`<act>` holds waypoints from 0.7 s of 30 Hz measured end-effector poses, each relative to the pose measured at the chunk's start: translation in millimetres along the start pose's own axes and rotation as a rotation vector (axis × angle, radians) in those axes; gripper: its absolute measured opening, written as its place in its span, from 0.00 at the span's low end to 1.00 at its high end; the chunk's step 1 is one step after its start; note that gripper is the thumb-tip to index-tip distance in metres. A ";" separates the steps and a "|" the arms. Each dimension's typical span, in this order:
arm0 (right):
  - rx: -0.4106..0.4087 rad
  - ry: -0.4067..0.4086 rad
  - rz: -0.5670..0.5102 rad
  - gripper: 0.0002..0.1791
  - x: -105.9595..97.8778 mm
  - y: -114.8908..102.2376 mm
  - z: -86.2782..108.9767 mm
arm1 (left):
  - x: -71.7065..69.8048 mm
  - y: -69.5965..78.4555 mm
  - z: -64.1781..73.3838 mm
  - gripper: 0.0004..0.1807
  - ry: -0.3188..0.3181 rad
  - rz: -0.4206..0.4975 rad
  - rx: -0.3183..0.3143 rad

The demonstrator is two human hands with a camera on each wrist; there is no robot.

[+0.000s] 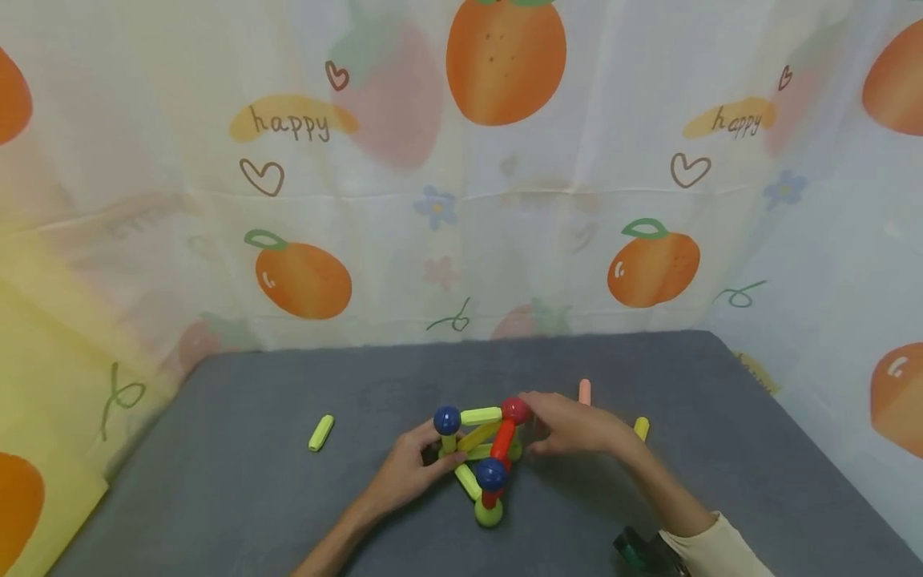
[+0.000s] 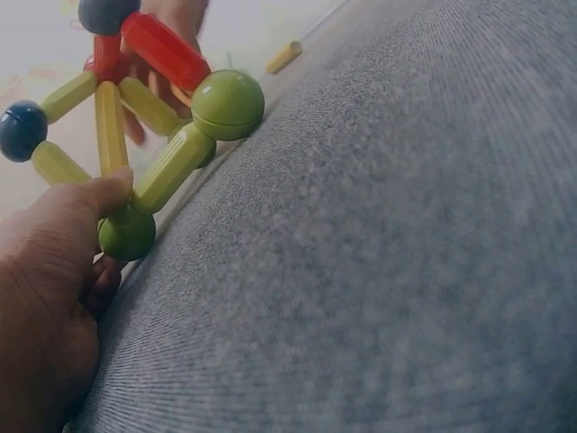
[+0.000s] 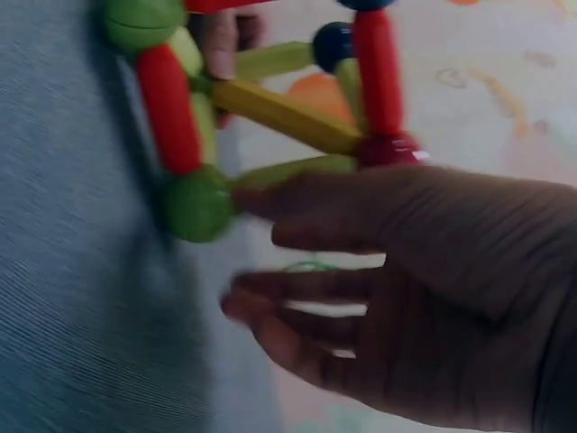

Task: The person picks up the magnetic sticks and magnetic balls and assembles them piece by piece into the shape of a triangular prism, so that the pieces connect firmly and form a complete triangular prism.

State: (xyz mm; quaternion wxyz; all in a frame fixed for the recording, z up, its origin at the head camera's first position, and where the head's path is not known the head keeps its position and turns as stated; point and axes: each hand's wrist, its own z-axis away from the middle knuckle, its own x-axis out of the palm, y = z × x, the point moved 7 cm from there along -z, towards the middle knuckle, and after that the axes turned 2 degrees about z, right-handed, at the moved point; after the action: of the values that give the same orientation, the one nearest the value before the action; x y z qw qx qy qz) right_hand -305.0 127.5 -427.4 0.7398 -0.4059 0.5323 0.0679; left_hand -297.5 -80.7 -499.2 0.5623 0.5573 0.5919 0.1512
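A toy frame of rods and balls stands on the table in the head view, with a red ball (image 1: pixel 515 410), two blue balls, including the front one (image 1: pixel 492 474), and green balls at its base. My left hand (image 1: pixel 407 474) pinches a green ball (image 2: pixel 126 233) at the frame's left base corner, thumb across it beside the yellow rod (image 2: pixel 110 131). My right hand (image 1: pixel 573 425) is at the right side, close to the red ball, its fingers spread loosely. In the right wrist view one fingertip comes right up to another green base ball (image 3: pixel 198 206).
A loose yellow-green rod (image 1: pixel 321 433) lies to the left on the grey table (image 1: pixel 238 497). Beyond my right arm lie a pink rod (image 1: pixel 585 392) and a yellow rod (image 1: pixel 642 428). A dark object (image 1: pixel 645 553) is beside the right sleeve. A printed curtain (image 1: pixel 389 264) hangs behind.
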 end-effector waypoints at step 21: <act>-0.006 -0.103 -0.186 0.15 29.4 12.9 -13.3 | -107.2 3.1 1.6 0.28 -0.050 -0.482 -0.107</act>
State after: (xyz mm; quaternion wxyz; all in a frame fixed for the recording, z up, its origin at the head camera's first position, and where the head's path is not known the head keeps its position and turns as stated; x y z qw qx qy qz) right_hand -309.1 117.3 -460.4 0.7682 -0.4516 0.4533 0.0215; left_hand -321.8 -169.4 -443.8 0.6253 0.3727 0.6849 0.0301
